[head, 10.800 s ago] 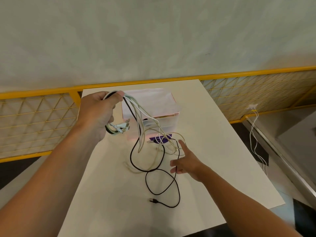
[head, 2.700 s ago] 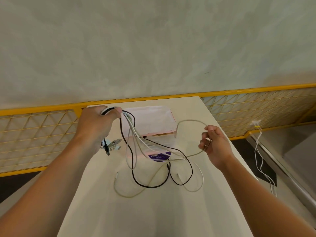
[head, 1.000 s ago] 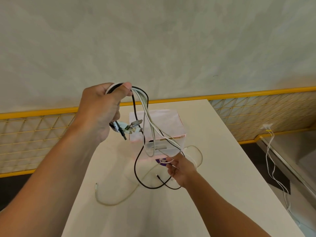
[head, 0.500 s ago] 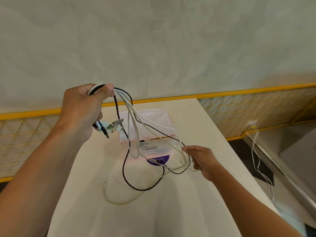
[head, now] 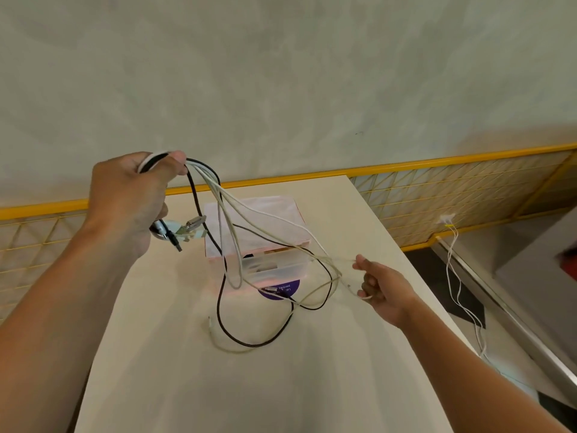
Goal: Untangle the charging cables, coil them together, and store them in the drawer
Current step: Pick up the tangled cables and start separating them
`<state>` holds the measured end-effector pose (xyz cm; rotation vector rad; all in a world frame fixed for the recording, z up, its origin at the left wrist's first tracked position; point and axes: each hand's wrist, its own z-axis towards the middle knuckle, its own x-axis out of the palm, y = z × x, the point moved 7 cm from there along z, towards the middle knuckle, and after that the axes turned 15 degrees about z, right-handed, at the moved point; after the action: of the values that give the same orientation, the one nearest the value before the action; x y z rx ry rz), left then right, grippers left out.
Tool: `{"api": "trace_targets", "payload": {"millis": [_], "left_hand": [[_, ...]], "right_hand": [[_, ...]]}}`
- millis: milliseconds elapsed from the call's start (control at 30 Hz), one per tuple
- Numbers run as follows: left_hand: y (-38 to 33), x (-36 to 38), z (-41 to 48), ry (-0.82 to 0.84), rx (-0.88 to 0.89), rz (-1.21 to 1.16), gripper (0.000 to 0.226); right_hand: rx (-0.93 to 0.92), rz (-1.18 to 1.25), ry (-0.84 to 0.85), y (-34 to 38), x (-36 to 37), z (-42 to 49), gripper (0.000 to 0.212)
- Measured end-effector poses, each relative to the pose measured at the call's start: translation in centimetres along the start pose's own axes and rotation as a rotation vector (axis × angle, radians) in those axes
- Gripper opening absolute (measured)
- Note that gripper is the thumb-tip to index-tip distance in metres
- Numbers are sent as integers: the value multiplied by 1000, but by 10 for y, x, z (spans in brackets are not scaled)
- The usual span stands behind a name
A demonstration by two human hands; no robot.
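My left hand is raised above the table and grips a bunch of charging cables, black and white, near their plug ends, which stick out below the fist. The cables hang in loops; a black loop touches the table. My right hand is lower and to the right, pinching a white cable strand pulled sideways from the bunch. Behind the loops stands the small translucent pink drawer box with a purple label; its drawer looks slightly pulled out.
The white table ends close on the right. A yellow wire-mesh fence runs behind it under a grey wall. Two white cords hang from a socket at the right, down to the floor.
My right hand moved right and up a little, drawing a white strand out of the hanging bunch. My left hand stays raised with the same grip.
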<state>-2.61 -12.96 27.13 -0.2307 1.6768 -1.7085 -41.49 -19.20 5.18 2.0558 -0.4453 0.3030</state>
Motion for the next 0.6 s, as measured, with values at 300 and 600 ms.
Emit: {"api": "trace_targets", "payload": {"millis": [300, 600], "left_hand": [[6, 34, -17, 88, -54, 55, 30], [20, 67, -39, 284, -260, -5, 35]], "right_hand": [[-259, -144, 362, 57, 86, -39, 32], [-321, -242, 703, 74, 163, -92, 51]]}}
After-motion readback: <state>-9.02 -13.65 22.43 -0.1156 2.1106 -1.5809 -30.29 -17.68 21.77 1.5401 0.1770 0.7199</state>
